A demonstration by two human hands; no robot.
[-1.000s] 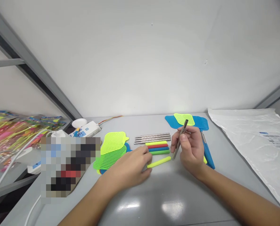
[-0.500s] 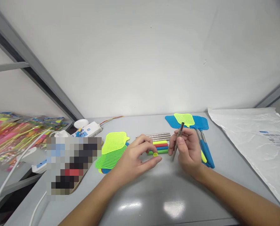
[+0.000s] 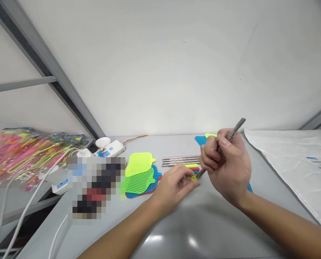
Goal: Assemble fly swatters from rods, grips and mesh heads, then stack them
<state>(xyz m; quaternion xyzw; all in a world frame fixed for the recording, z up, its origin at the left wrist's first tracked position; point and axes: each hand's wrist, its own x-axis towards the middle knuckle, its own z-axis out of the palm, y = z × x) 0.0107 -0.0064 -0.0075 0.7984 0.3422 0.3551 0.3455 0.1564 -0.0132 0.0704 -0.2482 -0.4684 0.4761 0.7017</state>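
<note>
My left hand (image 3: pixel 172 187) pinches a small yellow tube (image 3: pixel 194 178); its open round end shows, and the fingers hide the rest. A shiny metal rod (image 3: pixel 239 125) slants through the closed fingers of my right hand (image 3: pixel 227 162). The rod's lower end is at the tube's mouth; whether it is inside I cannot tell. Behind the hands lie several thin metal rods (image 3: pixel 176 161) and coloured tubes (image 3: pixel 195 168), partly covered. Left of them are a yellow mesh swatter head (image 3: pixel 139 163), a green one (image 3: pixel 138 181) and a blue one (image 3: pixel 152 187).
Behind my right hand a blue swatter head (image 3: pixel 200 140) peeks out. White plastic wrapping (image 3: pixel 287 169) covers the right side. At left are a power strip (image 3: pixel 111 149), white cables (image 3: pixel 32 203), a blurred-out object (image 3: pixel 95 187) and bagged colourful goods (image 3: pixel 33 154).
My right hand has risen and turned, tilting the rod's upper end to the right. Its lower end has come to the yellow tube. The view has shifted slightly.
</note>
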